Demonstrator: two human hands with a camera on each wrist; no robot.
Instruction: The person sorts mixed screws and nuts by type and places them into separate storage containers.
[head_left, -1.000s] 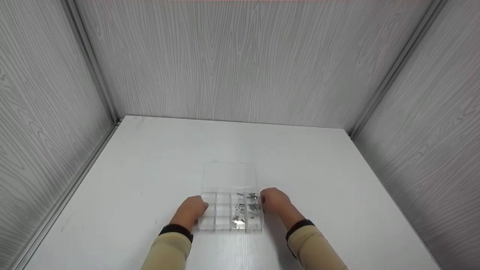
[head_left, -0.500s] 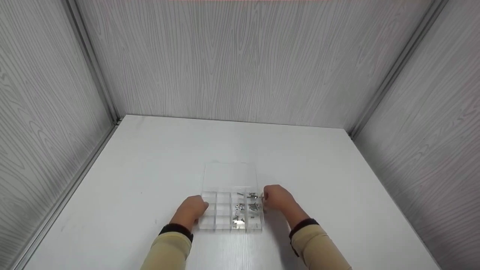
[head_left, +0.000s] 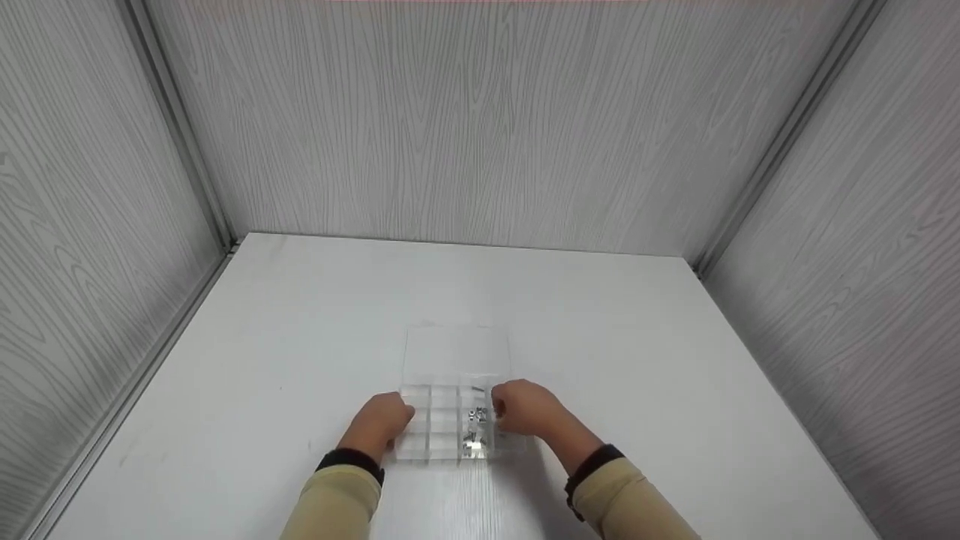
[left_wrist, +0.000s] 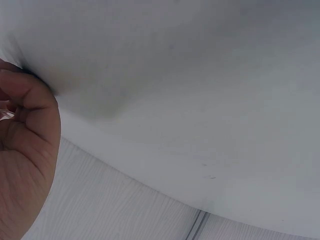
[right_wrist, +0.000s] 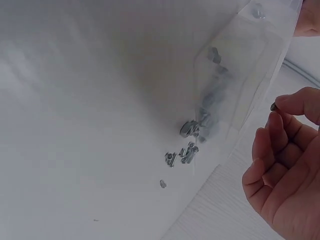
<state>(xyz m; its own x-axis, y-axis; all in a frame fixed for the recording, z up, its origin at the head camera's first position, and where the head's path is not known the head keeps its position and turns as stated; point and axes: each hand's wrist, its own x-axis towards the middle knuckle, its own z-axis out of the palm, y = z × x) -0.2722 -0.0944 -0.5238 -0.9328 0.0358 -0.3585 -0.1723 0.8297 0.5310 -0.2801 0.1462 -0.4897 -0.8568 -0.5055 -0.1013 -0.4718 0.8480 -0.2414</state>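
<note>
Head view: R hand (head_left: 527, 407) now over right column of clear box (head_left: 443, 451) on table (head_left: 637, 360), was by box's R edge. R fingers (right_wrist: 274, 122) nearly closed, pinching small dark piece (right_wrist: 273, 107); L hand (head_left: 381, 416) curled on L edge, same.

One left hand (head_left: 380, 418), one right hand (head_left: 529, 409), two sleeves (head_left: 334, 501), two wristbands (head_left: 349, 460). One box (head_left: 429, 441) with one lid (head_left: 457, 350); nine compartments (head_left: 443, 420) show plainly, others being behind the right hand. One pinched metal bit (right_wrist: 273, 106); the loose bits (head_left: 478, 415) are too small to count. One bench (head_left: 300, 315), three walls (head_left: 450, 112).
</note>
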